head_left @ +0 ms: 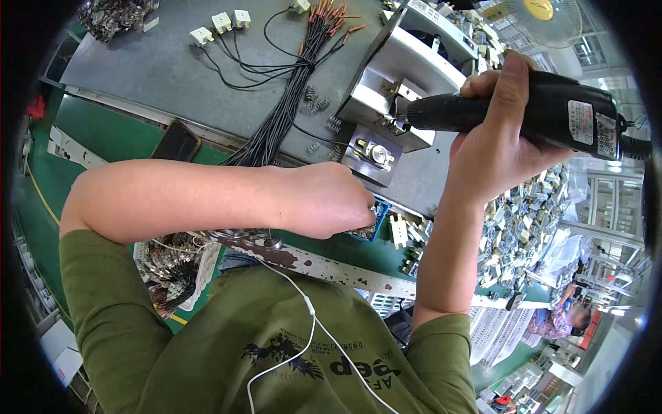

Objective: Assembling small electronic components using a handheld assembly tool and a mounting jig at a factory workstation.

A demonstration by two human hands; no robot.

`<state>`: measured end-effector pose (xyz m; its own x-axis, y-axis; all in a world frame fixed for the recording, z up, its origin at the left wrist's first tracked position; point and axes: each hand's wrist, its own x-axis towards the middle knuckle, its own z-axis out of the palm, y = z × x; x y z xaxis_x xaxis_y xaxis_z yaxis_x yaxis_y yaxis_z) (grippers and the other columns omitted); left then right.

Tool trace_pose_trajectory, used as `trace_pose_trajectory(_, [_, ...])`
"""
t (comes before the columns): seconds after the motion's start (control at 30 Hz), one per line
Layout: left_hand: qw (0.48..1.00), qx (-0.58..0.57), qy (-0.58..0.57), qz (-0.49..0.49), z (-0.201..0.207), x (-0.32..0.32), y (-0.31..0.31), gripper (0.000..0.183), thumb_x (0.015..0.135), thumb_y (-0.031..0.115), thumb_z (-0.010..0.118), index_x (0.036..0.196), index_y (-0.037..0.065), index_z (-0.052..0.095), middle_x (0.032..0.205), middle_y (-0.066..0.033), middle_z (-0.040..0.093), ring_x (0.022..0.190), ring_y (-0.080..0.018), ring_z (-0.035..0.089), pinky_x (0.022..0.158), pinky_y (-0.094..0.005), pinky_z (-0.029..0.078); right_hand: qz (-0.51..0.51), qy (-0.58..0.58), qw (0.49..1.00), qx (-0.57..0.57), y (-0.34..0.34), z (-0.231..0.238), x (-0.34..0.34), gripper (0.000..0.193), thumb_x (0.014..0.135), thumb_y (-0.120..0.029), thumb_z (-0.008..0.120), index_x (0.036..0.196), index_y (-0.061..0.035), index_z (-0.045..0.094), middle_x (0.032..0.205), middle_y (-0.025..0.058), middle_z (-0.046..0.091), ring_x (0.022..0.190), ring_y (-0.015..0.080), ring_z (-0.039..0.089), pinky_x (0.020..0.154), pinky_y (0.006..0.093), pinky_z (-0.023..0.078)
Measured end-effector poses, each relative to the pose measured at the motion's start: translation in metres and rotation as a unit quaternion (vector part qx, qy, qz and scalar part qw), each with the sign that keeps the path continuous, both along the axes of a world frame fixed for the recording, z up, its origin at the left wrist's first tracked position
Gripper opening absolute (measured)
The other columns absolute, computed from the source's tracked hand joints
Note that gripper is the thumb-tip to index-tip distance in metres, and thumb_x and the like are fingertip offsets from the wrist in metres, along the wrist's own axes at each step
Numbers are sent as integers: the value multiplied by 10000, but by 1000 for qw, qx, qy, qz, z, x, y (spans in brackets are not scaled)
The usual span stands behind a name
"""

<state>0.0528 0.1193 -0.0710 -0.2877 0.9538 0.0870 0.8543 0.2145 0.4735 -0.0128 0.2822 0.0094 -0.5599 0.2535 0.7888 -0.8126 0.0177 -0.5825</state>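
My right hand (500, 124) is wrapped round a black electric screwdriver (562, 110), held level with its tip pointing left. That tip is beside a steel bracket on the front of a metal device (431, 34). My left hand (331, 200) is bent over a small blue tray (380, 228) at the bench's near edge. Its fingers are curled closed and mostly hidden, so I cannot make out what they hold. Just beyond it, a round metal-and-white part (376, 153) with a black wire attached sits on a metal block (358, 169).
A bundle of black cables (276, 121) with several white plugs (221, 23) lies across the grey bench (138, 65). Loose springs (314, 103) lie nearby. A phone (177, 143) rests at the near edge. Many plug parts (520, 224) are piled at right. A fan (541, 17) stands behind.
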Motion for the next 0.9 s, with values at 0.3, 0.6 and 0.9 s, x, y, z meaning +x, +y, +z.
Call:
trace_pose_trajectory(0.3, [1000, 10, 14, 18, 4, -3, -5, 128, 772, 71, 616, 869, 24, 685, 801, -119, 653, 778, -338, 688, 699, -455, 566, 23, 12, 999, 24, 2, 1, -10, 399, 869, 62, 729, 1123, 24, 423, 772, 164, 691, 542, 168, 644, 478, 323, 555])
trace_pose_trajectory(0.6, [999, -11, -3, 30, 13, -6, -7, 170, 799, 81, 614, 937, 61, 710, 833, -104, 650, 802, -330, 677, 751, -445, 550, -120, -133, 984, 11, -19, 11, 13, 246, 906, -12, 725, 1104, 14, 580, 816, 77, 670, 565, 114, 604, 491, 235, 473])
trace_pose_trajectory(0.9, [977, 75, 80, 180, 7, -48, -15, 50, 877, 150, 677, 897, 105, 670, 834, -53, 682, 850, -282, 679, 744, -433, 501, -140, -187, 972, 21, -12, 14, 43, 211, 915, -80, 752, 1037, 8, 604, 808, 73, 663, 581, 122, 623, 500, 231, 479])
